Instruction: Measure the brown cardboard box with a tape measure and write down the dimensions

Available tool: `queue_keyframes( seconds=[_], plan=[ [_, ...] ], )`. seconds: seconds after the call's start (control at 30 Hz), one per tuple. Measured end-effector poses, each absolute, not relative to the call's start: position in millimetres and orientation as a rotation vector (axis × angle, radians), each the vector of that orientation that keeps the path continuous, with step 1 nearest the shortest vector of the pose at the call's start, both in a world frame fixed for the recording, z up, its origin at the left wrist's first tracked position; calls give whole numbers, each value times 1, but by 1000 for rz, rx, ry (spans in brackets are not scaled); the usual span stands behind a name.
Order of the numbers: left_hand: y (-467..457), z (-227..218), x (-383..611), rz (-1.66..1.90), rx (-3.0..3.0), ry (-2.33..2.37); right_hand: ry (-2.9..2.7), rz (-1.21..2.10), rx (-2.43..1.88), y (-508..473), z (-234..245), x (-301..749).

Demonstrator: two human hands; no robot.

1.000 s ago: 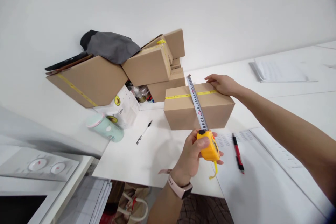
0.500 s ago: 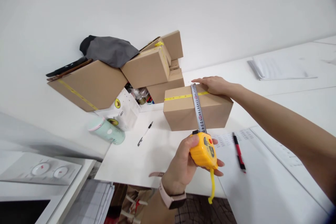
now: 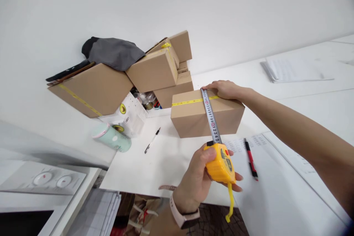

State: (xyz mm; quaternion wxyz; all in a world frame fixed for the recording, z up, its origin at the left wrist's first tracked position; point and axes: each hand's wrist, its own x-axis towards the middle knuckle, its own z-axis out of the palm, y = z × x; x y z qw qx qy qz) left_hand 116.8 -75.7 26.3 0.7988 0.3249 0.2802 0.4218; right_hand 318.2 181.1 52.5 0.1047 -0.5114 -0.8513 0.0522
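A brown cardboard box [image 3: 193,120] with a yellow tape strip lies on the white table [image 3: 155,162]. My left hand [image 3: 200,177] is closed round a yellow tape measure [image 3: 220,164] in front of the box. Its steel blade [image 3: 210,116] runs up over the box's front face and top. My right hand [image 3: 225,89] rests on the box's far top edge, fingers pressed on the blade's end. A watch with a pink strap sits on my left wrist.
A pile of cardboard boxes [image 3: 155,70] with a grey cloth [image 3: 113,52] on top stands against the wall. A mint-green bottle [image 3: 113,138], a black pen [image 3: 152,140], a red pen [image 3: 251,159], printed sheets [image 3: 293,166] and a paper stack [image 3: 293,70] lie around.
The blade's end came down from above the box onto its far top edge under my right hand. My left hand drew the tape measure body back toward me and slightly right.
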Motion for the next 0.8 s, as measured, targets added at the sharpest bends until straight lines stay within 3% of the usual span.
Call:
queue_keyframes(
  seconds=[0.67, 0.8],
  plan=[
    [-76, 23, 119, 905, 692, 583, -2497, 131, -1544, 178, 57, 311],
    [-83, 25, 98, 919, 781, 547, -2090, 273, -1314, 177, 58, 331]
  ],
)
